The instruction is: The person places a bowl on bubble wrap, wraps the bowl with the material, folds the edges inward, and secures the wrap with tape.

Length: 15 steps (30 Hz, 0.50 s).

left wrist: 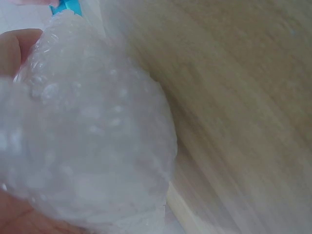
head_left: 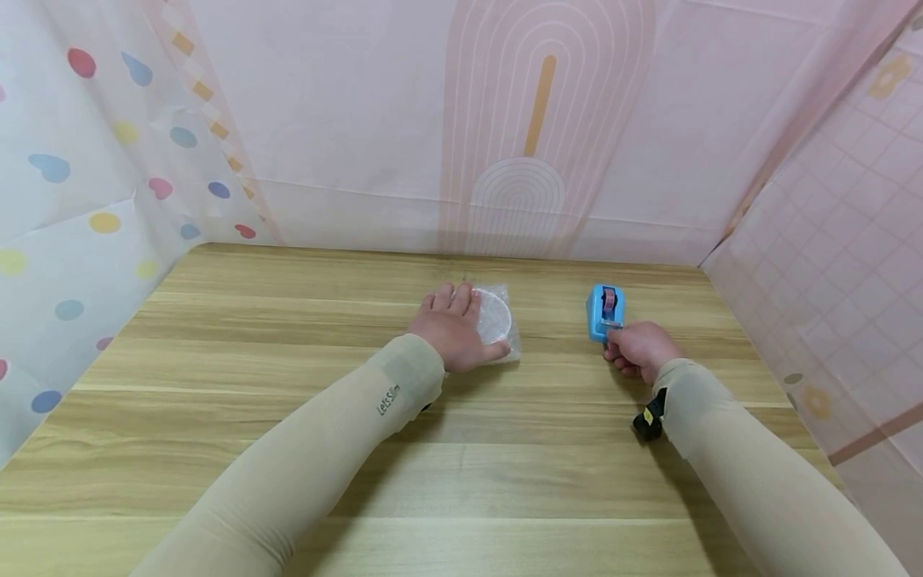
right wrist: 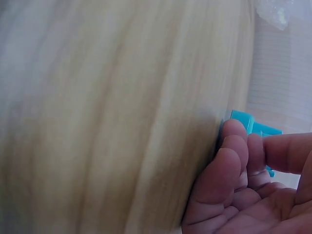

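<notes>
A round object wrapped in clear bubble wrap (head_left: 496, 320) lies on the wooden table. My left hand (head_left: 454, 332) rests on its left part, fingers stretched over it and thumb spread along the near edge. From close up in the left wrist view, the bubble wrap (left wrist: 107, 131) hides most of that hand. To the right stands a blue tape dispenser (head_left: 597, 308) with a small pink roll of tape (head_left: 609, 300). My right hand (head_left: 642, 350) is at its near, cutter end, fingers curled in and thumb against the forefinger, pinching the tape's end. The pinched bit itself is hidden.
The wooden table (head_left: 461, 465) runs back to a pink patterned cloth (head_left: 346, 128). Cloth with coloured dots (head_left: 104, 223) hangs at the left and checked cloth (head_left: 851, 264) at the right. A black camera (head_left: 649, 417) sits under the right wrist.
</notes>
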### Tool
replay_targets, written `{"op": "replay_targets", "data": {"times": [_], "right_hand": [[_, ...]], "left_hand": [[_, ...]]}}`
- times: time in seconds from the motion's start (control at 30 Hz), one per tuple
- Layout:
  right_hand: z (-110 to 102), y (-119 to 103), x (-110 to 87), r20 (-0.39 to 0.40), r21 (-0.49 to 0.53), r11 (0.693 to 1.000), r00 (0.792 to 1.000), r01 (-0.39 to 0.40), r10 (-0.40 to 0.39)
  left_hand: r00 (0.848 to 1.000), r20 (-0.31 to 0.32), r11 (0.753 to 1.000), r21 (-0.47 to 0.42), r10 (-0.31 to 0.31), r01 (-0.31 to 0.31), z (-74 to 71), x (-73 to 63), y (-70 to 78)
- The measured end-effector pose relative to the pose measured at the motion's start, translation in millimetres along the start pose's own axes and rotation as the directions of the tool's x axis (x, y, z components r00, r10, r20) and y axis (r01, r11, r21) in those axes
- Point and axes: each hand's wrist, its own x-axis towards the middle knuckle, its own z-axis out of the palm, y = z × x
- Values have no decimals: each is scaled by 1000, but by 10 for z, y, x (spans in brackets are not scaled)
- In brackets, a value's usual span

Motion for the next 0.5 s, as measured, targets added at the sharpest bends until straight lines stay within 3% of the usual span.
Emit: {"op": "replay_targets", "data": {"times": [0.5], "right_hand": [[-35, 11, 18, -2, -114, 993, 999, 37, -37]], "left_hand": [[999, 31, 1000, 3, -19, 19, 24, 68, -3]]}}
